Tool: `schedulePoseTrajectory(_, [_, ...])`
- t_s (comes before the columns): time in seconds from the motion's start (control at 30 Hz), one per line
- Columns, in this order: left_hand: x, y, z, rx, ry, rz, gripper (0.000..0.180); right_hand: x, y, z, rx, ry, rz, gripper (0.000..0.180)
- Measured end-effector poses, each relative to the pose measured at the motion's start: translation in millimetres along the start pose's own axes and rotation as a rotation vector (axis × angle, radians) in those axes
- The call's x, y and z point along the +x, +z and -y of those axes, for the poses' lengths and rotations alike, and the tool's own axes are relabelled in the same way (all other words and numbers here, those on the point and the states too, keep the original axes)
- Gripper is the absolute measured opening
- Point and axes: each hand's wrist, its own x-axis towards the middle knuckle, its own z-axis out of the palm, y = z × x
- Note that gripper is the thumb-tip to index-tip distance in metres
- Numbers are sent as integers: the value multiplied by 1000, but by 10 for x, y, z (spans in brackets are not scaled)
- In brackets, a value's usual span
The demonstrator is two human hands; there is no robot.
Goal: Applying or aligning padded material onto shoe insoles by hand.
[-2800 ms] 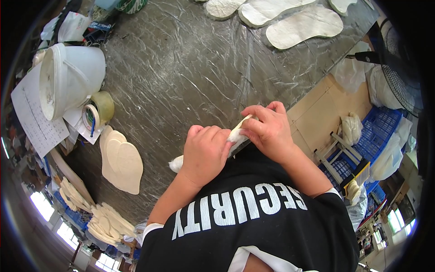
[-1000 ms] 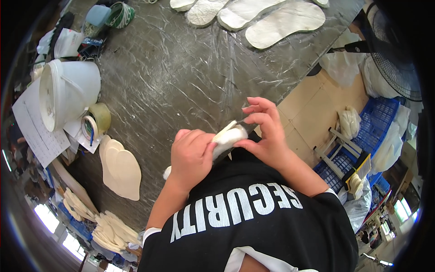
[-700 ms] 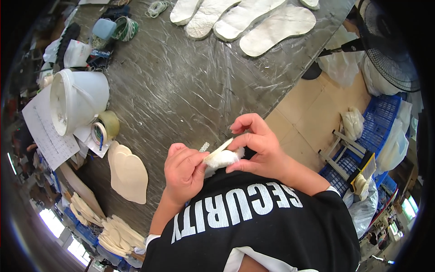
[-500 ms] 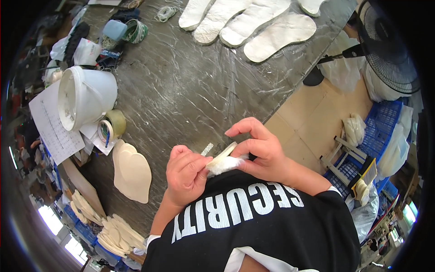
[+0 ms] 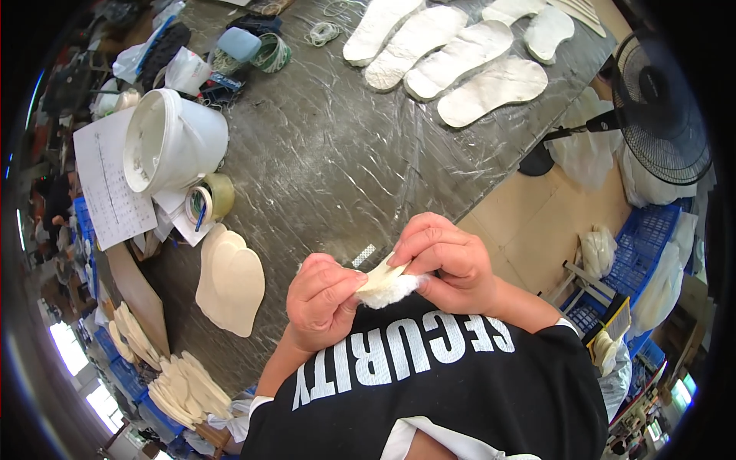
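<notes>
A small white fleecy insole piece [image 5: 387, 282] is pinched between both hands just above my chest, at the near edge of the grey plastic-covered table [image 5: 337, 153]. My left hand [image 5: 322, 300] grips its left end with curled fingers. My right hand [image 5: 443, 262] holds the right end, thumb and fingers closed over it. Most of the piece is hidden inside the two hands.
Several white fleecy insoles [image 5: 460, 54] lie in a row at the far side. A white bucket [image 5: 172, 142] lies tipped on papers [image 5: 107, 184] at left, with a tape roll [image 5: 208, 201] and stacked beige insoles [image 5: 230, 280]. A black fan [image 5: 663, 107] and blue crates [image 5: 636, 253] stand at right.
The long insole held earlier has been folded or bunched into a small wad between my hands. My view has shifted, so more of the far table shows.
</notes>
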Motion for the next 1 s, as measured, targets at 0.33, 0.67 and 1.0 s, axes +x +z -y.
schedulePoseTrajectory(0.33, [231,-74,-185,-38,-143,66,21,113,125,18,13,7,-16,16])
schedulePoseTrajectory(0.67, [134,-151,-43,-257,-127,-223,14,144,343,-47,205,21,146,104])
schedulePoseTrajectory(1.0, [-133,-62,-5,-414,-211,-334,11,161,359,-16,-88,183,223,41])
